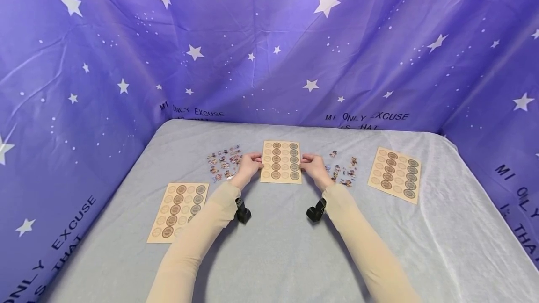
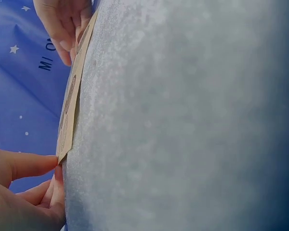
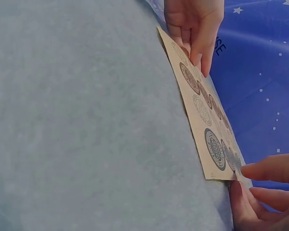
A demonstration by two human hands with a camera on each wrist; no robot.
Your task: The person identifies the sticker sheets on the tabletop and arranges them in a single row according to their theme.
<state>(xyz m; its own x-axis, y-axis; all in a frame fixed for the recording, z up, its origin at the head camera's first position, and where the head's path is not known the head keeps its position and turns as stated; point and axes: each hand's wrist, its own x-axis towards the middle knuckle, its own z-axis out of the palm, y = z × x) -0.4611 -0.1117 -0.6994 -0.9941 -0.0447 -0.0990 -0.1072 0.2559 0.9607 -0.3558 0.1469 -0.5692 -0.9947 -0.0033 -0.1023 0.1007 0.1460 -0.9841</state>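
A person's left hand (image 1: 248,169) and right hand (image 1: 316,169) are pinching opposite edges of a tan sheet of printed circles (image 1: 280,162) at a gray-covered table (image 1: 273,251).

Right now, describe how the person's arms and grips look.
Left sleeve and right sleeve are long, plain cream, slightly wrinkled. Each wrist wears a small black camera. The left grip and right grip are ungloved, five-fingered hands.

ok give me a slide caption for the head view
Left hand and right hand pinch the middle printed sheet by opposite edges; the left sheet and right sheet lie farther out.
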